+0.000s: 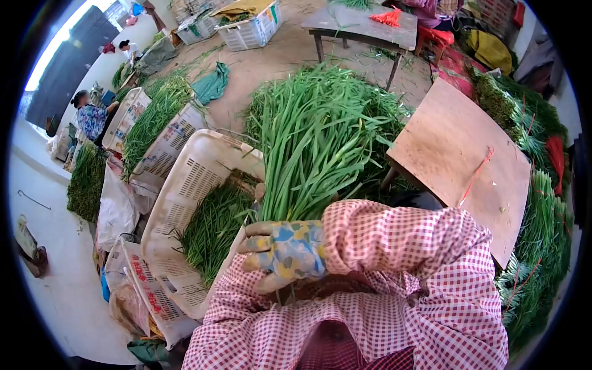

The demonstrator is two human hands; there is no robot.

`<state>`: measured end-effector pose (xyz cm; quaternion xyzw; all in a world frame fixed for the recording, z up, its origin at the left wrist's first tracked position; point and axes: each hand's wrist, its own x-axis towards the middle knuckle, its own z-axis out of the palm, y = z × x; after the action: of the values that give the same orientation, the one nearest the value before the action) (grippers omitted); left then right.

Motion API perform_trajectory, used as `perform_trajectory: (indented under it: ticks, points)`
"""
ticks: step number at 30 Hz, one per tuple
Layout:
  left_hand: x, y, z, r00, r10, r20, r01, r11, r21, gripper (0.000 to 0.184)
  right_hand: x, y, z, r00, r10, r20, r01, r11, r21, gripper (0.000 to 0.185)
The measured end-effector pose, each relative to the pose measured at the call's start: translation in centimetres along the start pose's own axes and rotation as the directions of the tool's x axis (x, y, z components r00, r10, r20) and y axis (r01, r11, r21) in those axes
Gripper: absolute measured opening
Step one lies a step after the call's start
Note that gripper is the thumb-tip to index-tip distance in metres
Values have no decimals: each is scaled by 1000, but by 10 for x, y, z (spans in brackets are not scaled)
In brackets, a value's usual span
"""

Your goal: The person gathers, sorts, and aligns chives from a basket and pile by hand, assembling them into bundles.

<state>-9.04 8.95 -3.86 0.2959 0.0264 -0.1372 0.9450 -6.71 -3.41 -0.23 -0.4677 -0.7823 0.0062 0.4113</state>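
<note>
Since loose leaves would likely splay, the gloved right hand (285, 250) lies across the stem ends of the green bunch (305, 157), seemingly to keep them together, though neither its grip nor that of the mostly hidden left hand (259, 192) can be told. Beside the crate (192, 176), before the body, the bunch points its leaf tips away, long axis running forward and slightly right.

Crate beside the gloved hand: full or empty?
Partly filled: the crate holds a heap of cut greens, and its slotted walls show bare above them.
</note>
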Motion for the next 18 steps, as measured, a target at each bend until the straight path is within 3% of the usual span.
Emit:
perform_trajectory:
  ticks: [1,4,5,6,7,8,9,11,14,16,17,18]
  points:
    - [2,0,-1,1000,1,5,-1,1000,5,83,11,-12,-30,994,-113,-7,108,966,-236,62]
    - [12,4,1,999,6,44,-8,1000,25,81,-6,-35,-104,970,127,-206,-129,992,4,43]
    - [17,5,2,998,7,61,-9,999,38,80,-37,-32,-117,904,244,-351,-221,970,105,34]
    - [23,5,2,997,4,78,-8,999,52,79,-63,-37,-128,754,521,-400,-452,853,260,32]
    - [31,8,3,995,3,101,-10,997,73,79,-88,-41,-140,494,769,-407,-596,640,485,32]
    - [38,10,4,992,-7,126,-6,995,100,78,-113,-45,-152,209,906,-368,-595,416,688,34]
    - [46,12,5,989,-20,149,1,992,123,78,-142,-36,-159,194,932,-305,-662,354,661,38]
    - [58,10,10,980,-63,190,32,986,162,77,-190,-7,-144,135,989,-58,-302,97,948,49]
    - [77,1,22,959,-143,244,86,969,231,77,-158,-9,-148,233,960,-156,-452,249,856,61]
    - [103,-6,34,935,-199,294,104,946,308,77,-165,11,-148,80,959,-273,-70,279,958,47]
    - [119,-8,40,919,-219,328,94,929,357,77,-169,18,-154,39,951,-308,29,307,951,44]
    - [148,-13,39,874,-205,440,-11,898,441,76,-168,22,-162,-1,940,-342,124,339,932,41]
